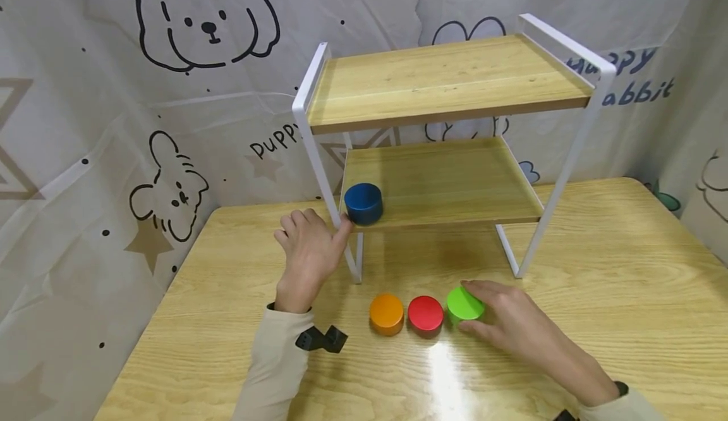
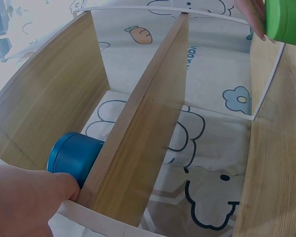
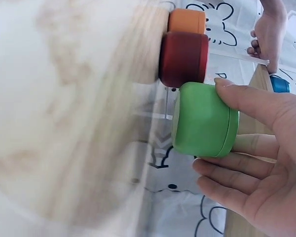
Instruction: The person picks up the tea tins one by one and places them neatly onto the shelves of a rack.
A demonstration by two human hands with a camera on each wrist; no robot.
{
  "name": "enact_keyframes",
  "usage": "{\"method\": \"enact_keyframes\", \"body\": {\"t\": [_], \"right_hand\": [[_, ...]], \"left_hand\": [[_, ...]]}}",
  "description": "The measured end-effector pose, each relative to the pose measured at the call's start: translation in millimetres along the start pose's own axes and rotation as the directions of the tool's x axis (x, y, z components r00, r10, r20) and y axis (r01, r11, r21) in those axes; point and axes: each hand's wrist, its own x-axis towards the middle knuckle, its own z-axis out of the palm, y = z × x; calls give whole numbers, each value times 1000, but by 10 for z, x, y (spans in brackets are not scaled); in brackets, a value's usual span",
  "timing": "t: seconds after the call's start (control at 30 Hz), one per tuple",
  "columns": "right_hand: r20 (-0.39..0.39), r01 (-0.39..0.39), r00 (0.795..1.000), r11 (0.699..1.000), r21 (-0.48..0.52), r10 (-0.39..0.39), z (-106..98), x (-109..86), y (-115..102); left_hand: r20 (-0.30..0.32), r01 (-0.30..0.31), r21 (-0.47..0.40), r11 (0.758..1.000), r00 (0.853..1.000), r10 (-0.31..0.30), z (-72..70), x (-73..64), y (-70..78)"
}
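My right hand (image 1: 506,320) holds a lime-green round tin (image 3: 204,118) between thumb and fingers, at the right end of a row on the table. Beside it are a red tin (image 1: 425,315) and an orange tin (image 1: 387,313). My left hand (image 1: 309,250) is at the left post of a two-tier rack (image 1: 443,219), its thumb on the front corner of the lower shelf, right by a blue tin (image 1: 364,205). That tin stands at the left front of the lower shelf. The other left fingers are loosely bent outside the post.
The rack has a wooden upper shelf (image 1: 449,79) and white frames (image 1: 569,149) that reach down to the wooden table (image 1: 614,269). Behind it hangs a pale cloth (image 1: 364,4) printed with cartoon animals. A black wrist strap mount (image 1: 321,339) sits on my left sleeve.
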Motion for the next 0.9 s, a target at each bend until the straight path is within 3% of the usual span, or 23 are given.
{"method": "enact_keyframes", "body": {"t": [0.3,0.6,0.77,0.9], "right_hand": [[-19,-29,999,1000,2,29,-185,144,-139],[-111,89,990,995,36,-85,-334,372,-242],[-128,114,986,993,28,-109,-430,463,-271],[-107,123,987,992,22,-120,-490,528,-297]], "left_hand": [[-8,-7,-4,1000,1000,7,-6,8,10],[5,5,-4,1000,1000,-5,3,-4,-6],[32,1,-25,1000,999,0,15,-5,-3],[19,-9,-29,1000,1000,9,17,-7,-2]]}}
